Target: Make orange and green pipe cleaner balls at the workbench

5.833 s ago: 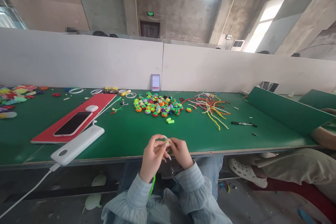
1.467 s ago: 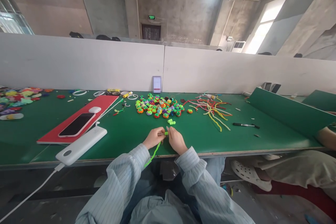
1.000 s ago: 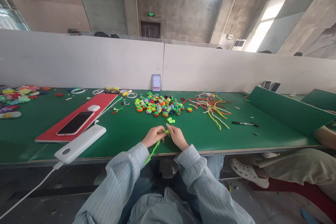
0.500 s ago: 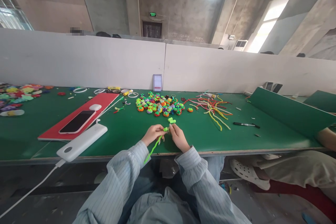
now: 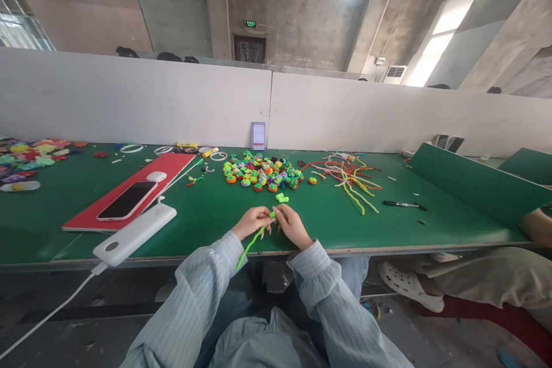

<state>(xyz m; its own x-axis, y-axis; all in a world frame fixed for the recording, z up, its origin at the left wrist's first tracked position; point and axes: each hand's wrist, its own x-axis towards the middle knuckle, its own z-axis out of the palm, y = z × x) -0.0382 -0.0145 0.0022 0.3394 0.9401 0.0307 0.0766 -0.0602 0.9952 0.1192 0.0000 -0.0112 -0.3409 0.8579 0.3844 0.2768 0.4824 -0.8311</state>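
Between my two hands is a bright green pipe cleaner (image 5: 249, 250), its loose tail hanging down toward the table's front edge. My left hand (image 5: 251, 222) pinches it near its upper end, where a short thick coil shows at the fingertips. Fingers of my right hand (image 5: 294, 227) are closed at that same coiled end; how much of it they grip is partly hidden. Just beyond my fingertips, small light-green coiled pieces (image 5: 282, 199) lie on the green table (image 5: 207, 236). Farther back sits a pile of small colourful pipe-cleaner pieces (image 5: 263, 172) with green tops.
Right of the pile, loose pipe cleaners (image 5: 353, 181) spread out near a black pen (image 5: 404, 204). At left, a red folder (image 5: 172, 167) carries a phone (image 5: 127, 200), beside a white power bank (image 5: 133, 234). A smaller phone-like screen (image 5: 258, 135) leans on the white partition (image 5: 345, 112). Another person's arm (image 5: 537, 224) shows far right.
My right hand has shifted slightly left and closed in over the coiled end, so less of the green coil shows. The hanging tail has barely moved.
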